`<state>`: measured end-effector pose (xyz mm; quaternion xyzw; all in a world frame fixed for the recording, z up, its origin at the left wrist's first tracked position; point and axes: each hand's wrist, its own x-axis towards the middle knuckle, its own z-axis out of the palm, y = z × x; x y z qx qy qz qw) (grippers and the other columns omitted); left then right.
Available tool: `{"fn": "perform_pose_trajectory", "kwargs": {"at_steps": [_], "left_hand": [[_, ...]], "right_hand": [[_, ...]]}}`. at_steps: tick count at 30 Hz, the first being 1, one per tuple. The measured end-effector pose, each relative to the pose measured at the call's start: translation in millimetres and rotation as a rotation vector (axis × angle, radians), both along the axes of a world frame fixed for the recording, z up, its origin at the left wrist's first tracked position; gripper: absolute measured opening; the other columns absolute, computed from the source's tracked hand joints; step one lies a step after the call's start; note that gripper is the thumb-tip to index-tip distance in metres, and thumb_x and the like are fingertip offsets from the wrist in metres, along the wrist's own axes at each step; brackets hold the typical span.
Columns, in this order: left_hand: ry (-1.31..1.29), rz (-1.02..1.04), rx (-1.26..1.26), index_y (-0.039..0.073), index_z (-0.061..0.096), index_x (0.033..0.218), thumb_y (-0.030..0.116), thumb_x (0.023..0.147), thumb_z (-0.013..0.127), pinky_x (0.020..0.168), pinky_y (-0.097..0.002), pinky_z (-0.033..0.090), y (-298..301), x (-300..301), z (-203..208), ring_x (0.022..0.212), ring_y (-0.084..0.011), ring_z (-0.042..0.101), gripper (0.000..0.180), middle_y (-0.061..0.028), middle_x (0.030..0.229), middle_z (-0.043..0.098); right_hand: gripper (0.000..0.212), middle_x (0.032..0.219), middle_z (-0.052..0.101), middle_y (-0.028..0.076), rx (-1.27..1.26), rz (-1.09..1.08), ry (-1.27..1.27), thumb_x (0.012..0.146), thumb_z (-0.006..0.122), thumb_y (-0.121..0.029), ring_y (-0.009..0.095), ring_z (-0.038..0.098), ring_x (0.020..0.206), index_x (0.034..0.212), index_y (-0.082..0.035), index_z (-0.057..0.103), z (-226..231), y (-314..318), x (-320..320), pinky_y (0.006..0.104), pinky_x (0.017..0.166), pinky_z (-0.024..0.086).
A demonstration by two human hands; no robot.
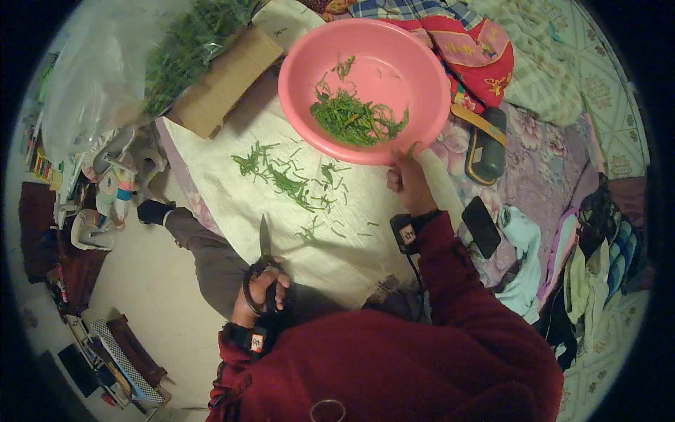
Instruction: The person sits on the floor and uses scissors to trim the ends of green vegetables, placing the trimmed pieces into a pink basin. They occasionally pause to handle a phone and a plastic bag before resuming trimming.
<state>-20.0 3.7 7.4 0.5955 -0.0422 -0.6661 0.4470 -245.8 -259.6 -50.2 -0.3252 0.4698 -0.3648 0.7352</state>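
Note:
My left hand (259, 295) is wrapped round the handles of dark-bladed scissors (265, 243), whose tip points away from me above a white cloth (211, 158). My right hand (410, 184) is closed at the near right rim of a pink basin (295, 105). A small green piece of plant (413, 149) sticks up from its fingertips. Inside the basin lies a heap of cut green stems (355, 119). Several more cut stems (285, 179) are scattered on the cloth, between the basin and the scissors.
At the far left stand a cardboard piece (225, 81), leafy greens (190, 49) and a clear plastic bag (98, 77). A phone (481, 226), a dark case (486, 151) and folded clothes (520, 260) lie to the right. Red bedding (485, 63) is beyond the basin.

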Motion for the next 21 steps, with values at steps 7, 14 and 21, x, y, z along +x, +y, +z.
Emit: {"fn": "perform_pose_trajectory", "kwargs": {"at_steps": [7, 14, 21], "left_hand": [[-0.052, -0.005, 0.013, -0.001, 0.041, 0.111, 0.015, 0.087, 0.042, 0.037, -0.0251, 0.042, 0.9, -4.9, 4.2, 0.043, -0.0135, 0.047, 0.029, -0.0078, 0.07, 0.055], [-0.059, 0.0, -0.035, -0.001, 0.041, 0.112, 0.017, 0.087, 0.042, 0.038, -0.0252, 0.041, 3.7, -7.2, 3.6, 0.044, -0.0138, 0.047, 0.03, -0.008, 0.071, 0.055], [-0.049, 0.0, -0.021, -0.002, 0.04, 0.111, 0.016, 0.086, 0.041, 0.038, -0.0255, 0.041, 4.6, -7.0, 4.3, 0.044, -0.014, 0.047, 0.03, -0.008, 0.071, 0.056]], "right_hand": [[0.015, 0.061, 0.043, -0.002, 0.097, 0.011, -0.184, 0.083, 0.051, -0.022, 0.006, 0.04, 0.049, 0.077, -0.01, 0.048, -7.4, -14.0, 10.3, 0.0188, 0.042, 0.031], [0.016, 0.058, 0.041, -0.003, -0.01, -0.085, -0.349, 0.083, 0.051, -0.021, 0.007, 0.036, 0.048, 0.072, -0.012, 0.044, 35.6, -6.0, -25.1, 0.0208, 0.043, 0.028], [0.011, 0.061, 0.036, -0.004, -0.587, -0.337, 0.251, 0.084, 0.051, -0.017, 0.006, 0.035, 0.054, 0.077, -0.009, 0.045, 70.9, -16.0, -100.4, 0.0192, 0.049, 0.029]]}}
